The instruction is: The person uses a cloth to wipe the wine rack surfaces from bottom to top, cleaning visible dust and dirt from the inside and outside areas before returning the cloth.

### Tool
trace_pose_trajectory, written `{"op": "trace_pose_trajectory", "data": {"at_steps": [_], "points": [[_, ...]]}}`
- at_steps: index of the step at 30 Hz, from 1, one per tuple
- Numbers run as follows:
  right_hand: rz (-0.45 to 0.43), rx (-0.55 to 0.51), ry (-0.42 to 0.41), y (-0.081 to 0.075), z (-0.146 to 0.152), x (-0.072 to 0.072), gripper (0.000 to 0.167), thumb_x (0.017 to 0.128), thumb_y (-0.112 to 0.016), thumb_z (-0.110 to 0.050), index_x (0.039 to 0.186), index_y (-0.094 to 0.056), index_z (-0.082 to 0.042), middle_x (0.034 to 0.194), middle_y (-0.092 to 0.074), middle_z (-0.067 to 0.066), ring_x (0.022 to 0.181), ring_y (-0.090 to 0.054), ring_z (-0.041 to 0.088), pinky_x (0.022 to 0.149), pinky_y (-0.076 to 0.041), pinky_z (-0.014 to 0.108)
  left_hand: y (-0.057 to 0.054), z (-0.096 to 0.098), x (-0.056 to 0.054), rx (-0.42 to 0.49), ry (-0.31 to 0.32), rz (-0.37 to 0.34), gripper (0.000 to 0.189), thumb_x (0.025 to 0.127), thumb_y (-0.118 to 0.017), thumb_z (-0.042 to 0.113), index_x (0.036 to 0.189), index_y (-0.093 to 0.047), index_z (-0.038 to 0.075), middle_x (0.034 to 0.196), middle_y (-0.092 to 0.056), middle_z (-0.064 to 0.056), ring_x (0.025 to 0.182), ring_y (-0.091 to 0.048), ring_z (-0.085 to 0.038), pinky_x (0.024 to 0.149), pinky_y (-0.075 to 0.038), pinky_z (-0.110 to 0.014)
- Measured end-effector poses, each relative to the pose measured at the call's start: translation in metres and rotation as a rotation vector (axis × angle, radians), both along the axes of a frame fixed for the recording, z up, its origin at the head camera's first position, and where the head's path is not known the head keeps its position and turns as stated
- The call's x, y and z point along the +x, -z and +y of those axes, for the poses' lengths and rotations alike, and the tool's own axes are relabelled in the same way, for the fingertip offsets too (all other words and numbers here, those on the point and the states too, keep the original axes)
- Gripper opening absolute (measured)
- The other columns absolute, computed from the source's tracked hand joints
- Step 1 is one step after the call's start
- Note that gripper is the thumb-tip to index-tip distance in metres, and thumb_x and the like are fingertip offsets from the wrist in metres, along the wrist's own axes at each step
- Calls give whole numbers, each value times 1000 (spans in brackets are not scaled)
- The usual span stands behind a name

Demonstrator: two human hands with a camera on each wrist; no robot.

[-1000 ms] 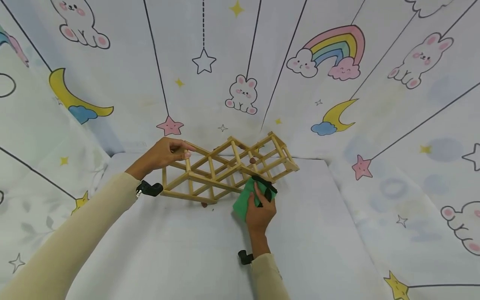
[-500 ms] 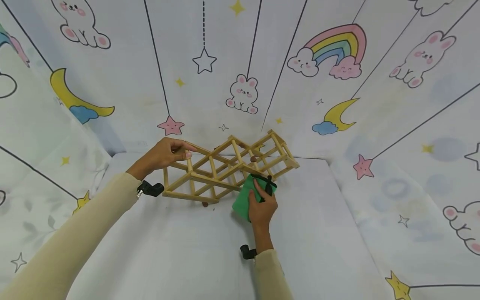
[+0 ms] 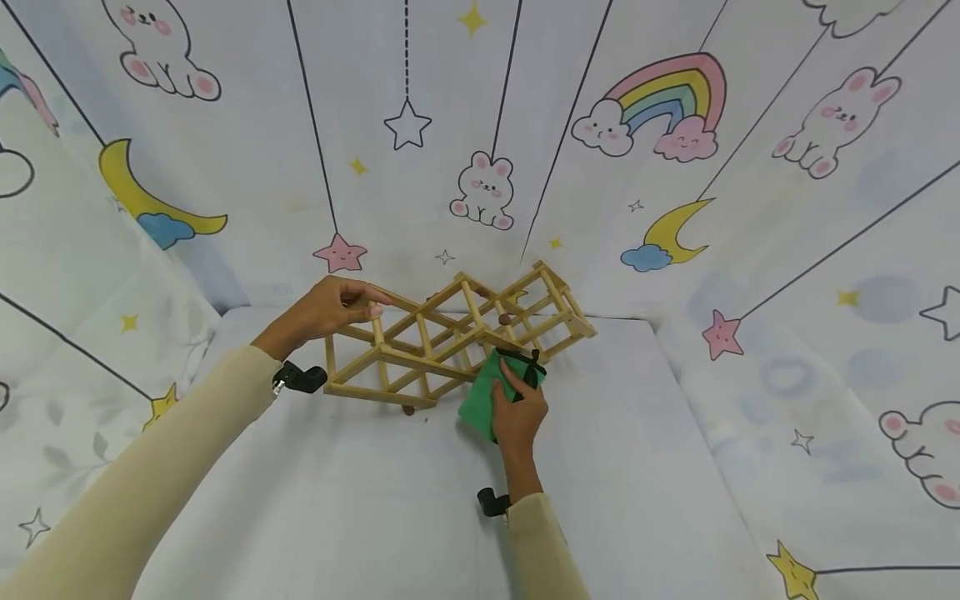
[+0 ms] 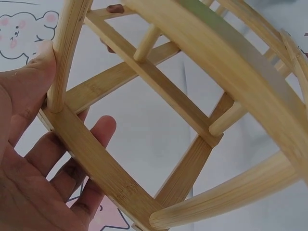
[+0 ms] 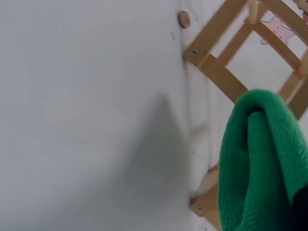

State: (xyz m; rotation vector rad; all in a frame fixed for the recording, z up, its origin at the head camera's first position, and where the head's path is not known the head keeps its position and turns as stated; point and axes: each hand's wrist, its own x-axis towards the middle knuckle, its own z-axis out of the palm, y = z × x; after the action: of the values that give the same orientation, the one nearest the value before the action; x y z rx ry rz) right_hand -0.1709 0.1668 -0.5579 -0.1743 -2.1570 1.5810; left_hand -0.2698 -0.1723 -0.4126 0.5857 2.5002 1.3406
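A lattice wooden rack (image 3: pixel 427 364) of flat slats and round dowels stands at the back of the white surface. My left hand (image 3: pixel 330 307) holds its left upper corner; in the left wrist view the thumb lies along a dowel and the fingers (image 4: pixel 103 130) curl behind a slat (image 4: pixel 106 166). Gripped in my right hand (image 3: pixel 519 421) is a folded green cloth (image 3: pixel 477 404) with black edging, held at the rack's lower front edge. The right wrist view shows the cloth's folds (image 5: pixel 236 178) close up, beside the rack's slats (image 5: pixel 224 79); the right fingers are hidden there.
A white sheet (image 3: pixel 375 500) covers the work surface. Behind and at both sides rise white fabric walls (image 3: pixel 262 192) printed with bunnies, stars and moons. Small brown knobs (image 3: pixel 408 410) show at the rack's base and middle.
My right hand and the green cloth have shifted slightly along the rack's front edge, lately to the left. The cloth's black strip has changed its angle. My left hand keeps its place on the rack.
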Motion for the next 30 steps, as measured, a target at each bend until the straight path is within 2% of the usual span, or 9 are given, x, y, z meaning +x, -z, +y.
{"op": "trace_pose_trajectory", "data": {"at_steps": [4,6,10,14,16,20,25,27,30], "points": [[-172,79,-97,7,0,3,38,92,-80,-11,119,-81,-37,139,-71,13,137,-60,35,116,-47,54,0,-1,-1,-4,0,-1,34,107,-67,30,135,-74,11,141,-70,-16,127,-63,-32,110,-49,-53],[-167,90,-126,8,1,7,38,92,-82,-12,120,-80,-39,141,-70,12,138,-60,35,116,-47,55,0,0,-1,-18,-3,14,33,107,-67,30,135,-74,12,139,-70,-15,125,-64,-32,108,-50,-52],[-78,41,-76,13,5,9,38,94,-81,-12,123,-80,-37,142,-69,7,139,-60,27,119,-46,51,0,4,8,-65,-55,82,35,107,-67,30,136,-73,12,142,-69,-16,130,-63,-38,105,-52,-59],[-37,-6,-31,18,7,13,38,94,-82,-11,123,-80,-36,142,-68,4,141,-59,23,120,-45,49,-2,14,28,-130,-195,184,36,106,-69,32,139,-72,18,152,-63,-16,141,-56,-45,106,-48,-66],[-28,-11,-25,20,8,15,38,94,-82,-10,122,-80,-35,142,-68,4,140,-59,23,118,-46,49,-2,20,41,-151,-256,254,39,104,-72,32,141,-71,19,155,-60,-15,140,-55,-48,101,-50,-66],[-5,-10,-27,21,9,16,38,94,-82,-9,123,-80,-33,140,-69,4,137,-62,22,116,-48,48,2,35,68,-153,-324,381,52,98,-79,31,146,-67,13,156,-57,-17,134,-59,-52,97,-52,-64],[13,6,-44,15,7,16,38,94,-81,-9,125,-80,-32,144,-67,4,139,-60,22,116,-48,47,13,51,92,-100,-403,446,68,92,-85,32,150,-61,6,153,-58,-21,136,-59,-51,106,-48,-69],[6,20,-63,13,6,16,38,95,-81,-10,125,-79,-34,144,-67,4,138,-61,22,116,-48,47,18,56,96,-81,-434,474,71,90,-86,31,150,-60,3,152,-58,-21,131,-64,-49,96,-54,-64],[6,31,-78,10,5,17,39,95,-81,-11,126,-79,-34,147,-66,4,140,-59,22,117,-47,47,26,60,97,-57,-458,506,70,89,-87,28,148,-60,1,149,-60,-19,112,-75,-43,69,-58,-44]]}}
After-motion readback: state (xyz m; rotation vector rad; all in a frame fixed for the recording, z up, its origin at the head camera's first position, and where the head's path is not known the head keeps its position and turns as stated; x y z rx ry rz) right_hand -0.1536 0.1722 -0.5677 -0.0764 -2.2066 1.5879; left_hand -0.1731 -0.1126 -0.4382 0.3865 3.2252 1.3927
